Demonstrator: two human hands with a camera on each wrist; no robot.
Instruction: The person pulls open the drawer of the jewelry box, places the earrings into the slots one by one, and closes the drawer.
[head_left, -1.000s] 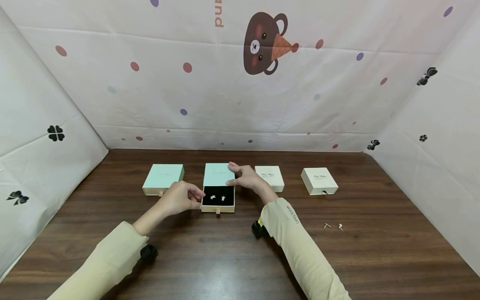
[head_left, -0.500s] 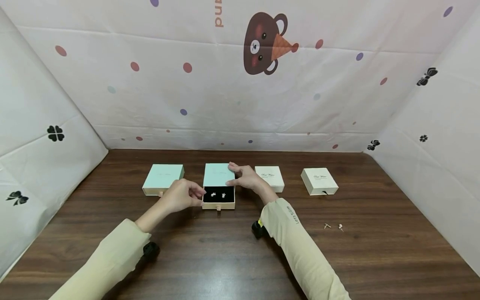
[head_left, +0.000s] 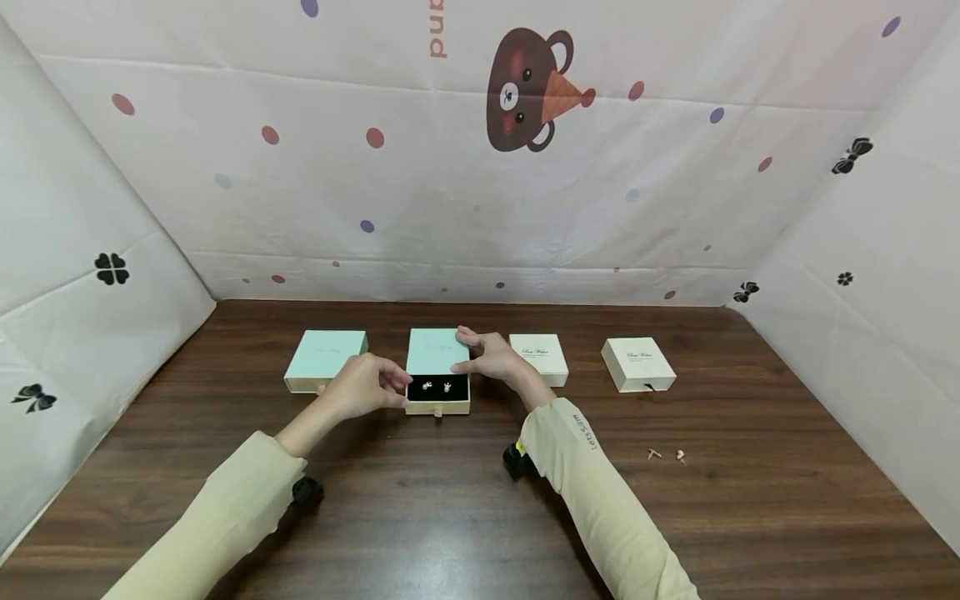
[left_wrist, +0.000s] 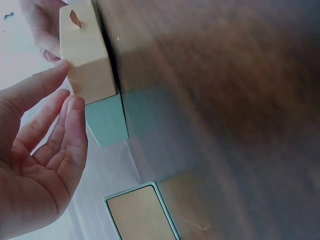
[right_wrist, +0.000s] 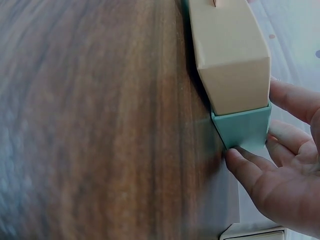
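An earring box (head_left: pixel 438 350) with a mint sleeve and a cream drawer (head_left: pixel 438 408) lies in the middle of the head view, its drawer part-way out. Two small earrings (head_left: pixel 447 388) sit on the drawer's black lining. My left hand (head_left: pixel 363 387) holds the drawer's left side near the front, thumb tip at the corner in the left wrist view. With my right hand (head_left: pixel 491 357) I grip the sleeve's right side, fingers toward the back and thumb near its front edge. In the right wrist view, fingertips (right_wrist: pixel 235 156) touch the mint sleeve.
A second mint box (head_left: pixel 324 358) lies to the left, partly behind my left hand. Two white boxes stand to the right, a nearer one (head_left: pixel 542 357) and a farther one (head_left: pixel 637 363). Two loose earrings (head_left: pixel 654 454) lie on the brown table (head_left: pixel 750 500). Printed white cloth surrounds the table.
The drawer has slid farther into the sleeve, away from me, so less black lining shows. My left hand has moved slightly forward with it; my right hand stays on the sleeve.
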